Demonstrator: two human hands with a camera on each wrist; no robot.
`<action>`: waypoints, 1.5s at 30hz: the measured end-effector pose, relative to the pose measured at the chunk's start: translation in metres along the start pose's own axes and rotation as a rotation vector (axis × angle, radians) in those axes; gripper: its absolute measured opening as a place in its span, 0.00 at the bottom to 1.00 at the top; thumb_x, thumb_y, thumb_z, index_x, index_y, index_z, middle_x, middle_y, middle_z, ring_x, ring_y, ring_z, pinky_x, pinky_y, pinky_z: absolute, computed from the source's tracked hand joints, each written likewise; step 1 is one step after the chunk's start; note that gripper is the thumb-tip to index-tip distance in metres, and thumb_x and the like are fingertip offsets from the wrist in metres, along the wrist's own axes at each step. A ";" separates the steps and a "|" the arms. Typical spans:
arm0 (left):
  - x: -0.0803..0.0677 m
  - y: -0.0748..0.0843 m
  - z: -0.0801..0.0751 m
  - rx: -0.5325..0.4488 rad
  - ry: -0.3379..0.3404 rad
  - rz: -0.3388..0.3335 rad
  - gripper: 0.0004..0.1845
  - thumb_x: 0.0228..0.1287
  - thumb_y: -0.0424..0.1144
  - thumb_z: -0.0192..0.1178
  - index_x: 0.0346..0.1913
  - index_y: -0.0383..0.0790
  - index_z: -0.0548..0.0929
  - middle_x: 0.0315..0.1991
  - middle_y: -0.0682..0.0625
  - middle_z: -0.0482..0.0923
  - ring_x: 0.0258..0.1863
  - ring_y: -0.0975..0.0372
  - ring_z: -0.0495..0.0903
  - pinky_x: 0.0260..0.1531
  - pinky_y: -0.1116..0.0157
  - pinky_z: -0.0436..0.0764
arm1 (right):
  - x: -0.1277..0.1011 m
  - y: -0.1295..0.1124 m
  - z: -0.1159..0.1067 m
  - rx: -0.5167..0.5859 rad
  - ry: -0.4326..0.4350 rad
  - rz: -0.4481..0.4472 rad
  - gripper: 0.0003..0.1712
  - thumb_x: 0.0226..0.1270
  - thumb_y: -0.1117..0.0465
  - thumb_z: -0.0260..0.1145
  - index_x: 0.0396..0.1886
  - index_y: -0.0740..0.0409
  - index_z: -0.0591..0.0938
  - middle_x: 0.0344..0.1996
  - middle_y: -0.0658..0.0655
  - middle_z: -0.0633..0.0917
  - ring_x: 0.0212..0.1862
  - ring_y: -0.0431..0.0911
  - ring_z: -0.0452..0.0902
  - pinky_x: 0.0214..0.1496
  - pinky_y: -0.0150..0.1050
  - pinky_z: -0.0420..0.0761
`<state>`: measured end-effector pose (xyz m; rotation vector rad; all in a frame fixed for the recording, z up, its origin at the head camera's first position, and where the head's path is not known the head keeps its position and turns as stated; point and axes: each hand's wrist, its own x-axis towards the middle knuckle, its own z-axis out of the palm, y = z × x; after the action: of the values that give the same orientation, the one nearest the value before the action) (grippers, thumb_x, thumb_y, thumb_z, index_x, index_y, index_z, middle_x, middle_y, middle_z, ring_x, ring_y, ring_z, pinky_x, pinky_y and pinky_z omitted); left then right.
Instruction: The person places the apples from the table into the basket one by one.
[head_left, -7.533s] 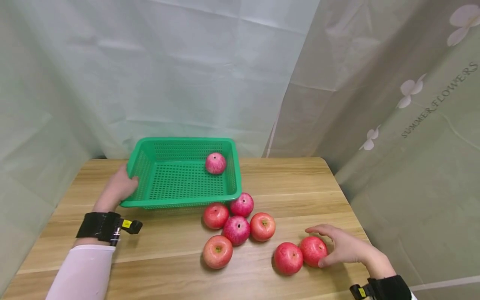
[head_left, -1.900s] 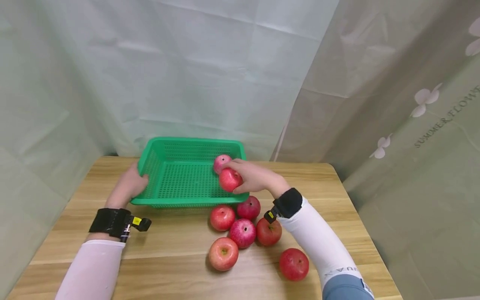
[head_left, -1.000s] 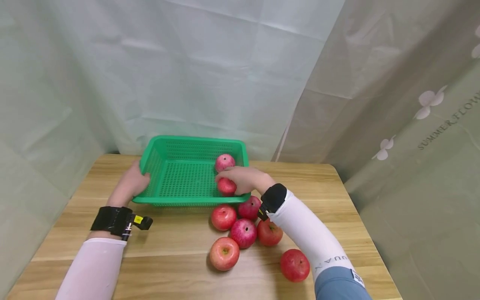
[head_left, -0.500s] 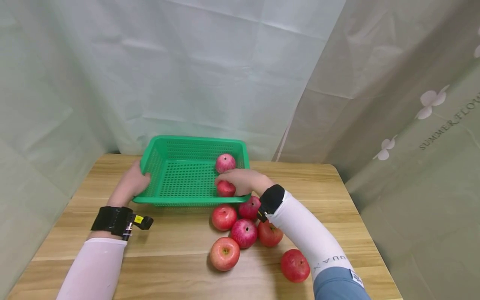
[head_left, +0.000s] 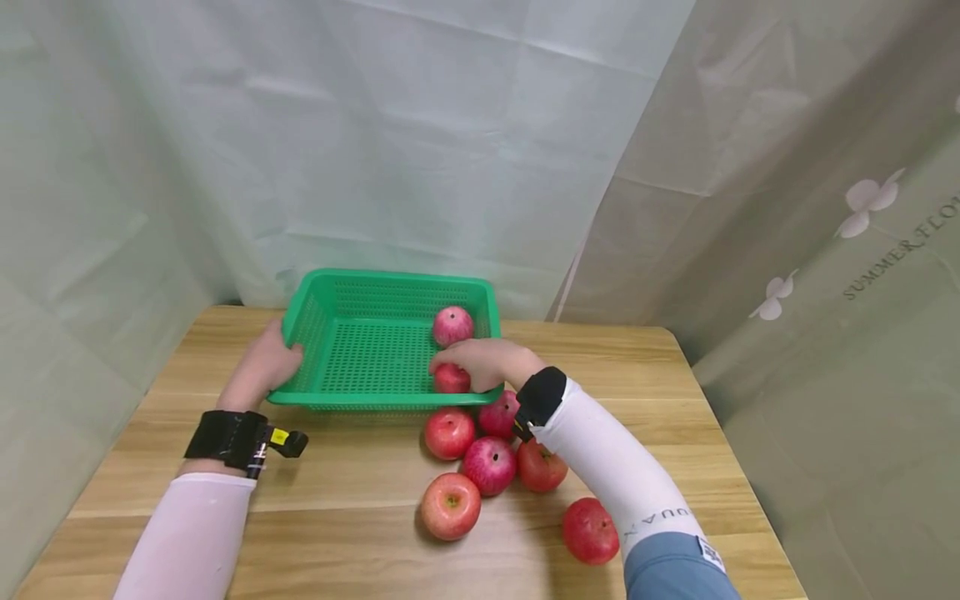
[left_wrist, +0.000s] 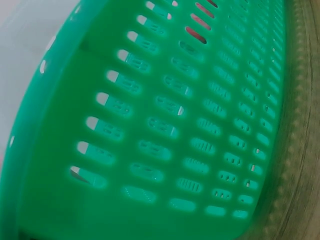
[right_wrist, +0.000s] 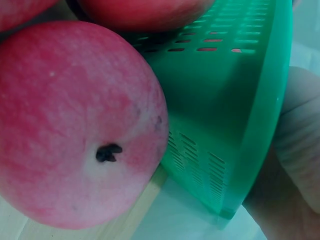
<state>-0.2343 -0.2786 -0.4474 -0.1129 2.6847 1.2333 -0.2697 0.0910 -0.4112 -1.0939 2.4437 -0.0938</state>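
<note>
My left hand [head_left: 266, 362] grips the left rim of a green plastic basket [head_left: 386, 400]. The left wrist view holds only the slotted basket wall [left_wrist: 160, 150], with no hand in sight. Inside the front right corner of the basket, my right hand [head_left: 491, 360] has its fingers around a red apple [head_left: 452, 379], low near the bottom. Behind it in the basket sits a striped pinkish apple [head_left: 453, 326]. The right wrist view shows part of my right hand [right_wrist: 302, 145] beyond the basket rim, its fingertips hidden.
In front of the basket's right corner several apples cluster, including a striped one [head_left: 489, 466] and a paler one [head_left: 451, 507]. Another apple [head_left: 591, 532] lies apart, beside my right sleeve. Curtains [head_left: 450, 150] hang right behind the wooden table [head_left: 337, 533].
My right hand has taken an apple from the table's right side, carried it left and lowered it into the basket. In the last half second it barely moves. My left hand stays on the rim.
</note>
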 end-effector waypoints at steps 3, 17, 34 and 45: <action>0.000 0.000 0.001 0.006 0.001 -0.001 0.35 0.83 0.36 0.43 0.81 0.20 0.45 0.61 0.19 0.68 0.42 0.42 0.81 0.31 0.56 0.84 | 0.000 0.000 0.000 0.008 -0.008 0.010 0.46 0.61 0.78 0.70 0.75 0.38 0.78 0.68 0.48 0.79 0.65 0.44 0.72 0.66 0.43 0.78; -0.002 0.001 0.000 0.005 -0.005 0.009 0.35 0.83 0.36 0.43 0.81 0.19 0.45 0.61 0.19 0.68 0.41 0.43 0.81 0.31 0.56 0.84 | 0.002 -0.001 -0.001 0.017 -0.025 0.072 0.49 0.61 0.79 0.68 0.75 0.31 0.77 0.69 0.47 0.78 0.62 0.44 0.72 0.58 0.40 0.79; -0.001 0.001 -0.001 0.007 -0.007 0.018 0.35 0.82 0.36 0.43 0.80 0.19 0.46 0.62 0.18 0.67 0.42 0.41 0.81 0.31 0.56 0.83 | 0.004 -0.002 0.000 -0.023 -0.064 0.107 0.54 0.64 0.80 0.63 0.82 0.28 0.70 0.75 0.46 0.75 0.58 0.45 0.71 0.36 0.34 0.79; 0.001 -0.001 0.000 -0.001 -0.006 0.012 0.34 0.83 0.36 0.42 0.80 0.19 0.46 0.61 0.18 0.68 0.42 0.42 0.81 0.31 0.56 0.84 | 0.004 -0.001 0.002 -0.025 -0.056 0.102 0.56 0.62 0.81 0.63 0.83 0.29 0.68 0.78 0.49 0.72 0.60 0.45 0.70 0.33 0.33 0.78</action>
<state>-0.2356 -0.2796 -0.4483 -0.0927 2.6833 1.2361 -0.2707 0.0878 -0.4141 -0.9669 2.4515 0.0003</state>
